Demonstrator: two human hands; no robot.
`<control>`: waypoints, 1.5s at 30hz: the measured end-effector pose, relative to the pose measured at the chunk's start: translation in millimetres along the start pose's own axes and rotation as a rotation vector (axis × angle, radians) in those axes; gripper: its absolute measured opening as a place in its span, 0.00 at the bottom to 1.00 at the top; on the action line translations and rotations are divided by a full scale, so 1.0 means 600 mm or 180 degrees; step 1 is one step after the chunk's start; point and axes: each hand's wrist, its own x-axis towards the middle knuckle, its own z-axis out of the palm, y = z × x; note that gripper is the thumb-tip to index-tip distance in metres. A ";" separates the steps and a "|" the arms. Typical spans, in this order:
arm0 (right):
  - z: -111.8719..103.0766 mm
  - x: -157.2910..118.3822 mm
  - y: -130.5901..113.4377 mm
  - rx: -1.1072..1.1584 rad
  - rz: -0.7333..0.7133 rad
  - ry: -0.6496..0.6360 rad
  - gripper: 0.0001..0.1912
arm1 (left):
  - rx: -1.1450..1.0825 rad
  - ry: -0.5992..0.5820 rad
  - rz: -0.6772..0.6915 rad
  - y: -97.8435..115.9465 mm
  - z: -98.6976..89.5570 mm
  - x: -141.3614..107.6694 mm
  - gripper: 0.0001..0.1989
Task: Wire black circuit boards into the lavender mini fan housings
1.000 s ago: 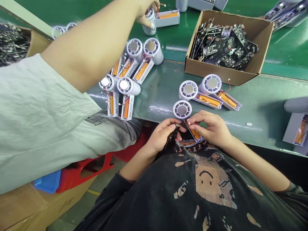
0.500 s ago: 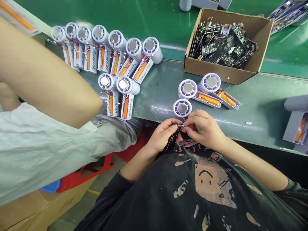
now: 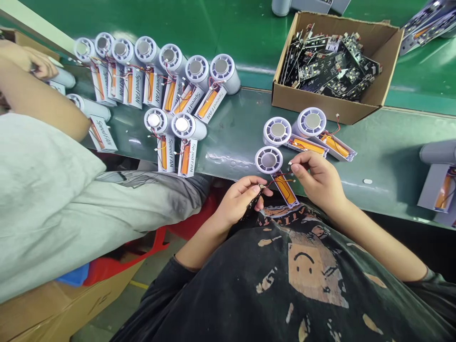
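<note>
My left hand [image 3: 239,199] pinches a narrow black circuit board [image 3: 252,205] by its upper end, just over my lap. Thin red and dark wires run from that end toward an opened fan unit [image 3: 268,160] at the bench's front edge. Its handle, with an orange battery [image 3: 285,189], points down toward me between my hands. To the right of it, my right hand [image 3: 318,179] holds a small white connector [image 3: 290,164] between thumb and forefinger. Two more opened fans [image 3: 277,131] [image 3: 311,121] lie just behind, their orange batteries showing.
A cardboard box [image 3: 327,102] full of circuit boards stands behind the fans. Several Speed FAN units [image 3: 223,69] are grouped at the left. A co-worker's arm [image 3: 53,97] reaches over the bench at far left. Another fan unit [image 3: 440,175] sits at far right.
My right hand has moved up and right, away from the board, and now pinches a connector. The near fan's battery handle is uncovered. The co-worker's arm has drawn back left, revealing another fan.
</note>
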 end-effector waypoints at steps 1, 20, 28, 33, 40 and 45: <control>0.001 -0.001 0.001 0.0074 0.0063 -0.0014 0.03 | 0.0011 0.0007 -0.0005 0.000 0.000 0.000 0.14; 0.023 -0.011 -0.035 -0.1115 -0.1354 -0.0690 0.07 | 0.0274 -0.0100 0.0011 0.011 0.011 0.001 0.19; 0.029 -0.014 -0.036 -0.1403 -0.1192 -0.0492 0.07 | 0.0328 0.0006 0.0089 0.017 0.014 -0.001 0.21; 0.029 -0.014 -0.036 -0.1433 -0.1187 -0.0457 0.07 | 0.0369 0.0058 0.0130 0.015 0.015 0.000 0.21; 0.032 -0.015 -0.036 -0.1591 -0.1231 -0.0308 0.09 | 0.0546 0.0216 0.0289 0.007 0.020 0.001 0.23; 0.032 -0.015 -0.030 -0.1515 -0.1242 -0.0301 0.12 | 0.0671 0.0402 0.0535 -0.002 0.024 0.002 0.23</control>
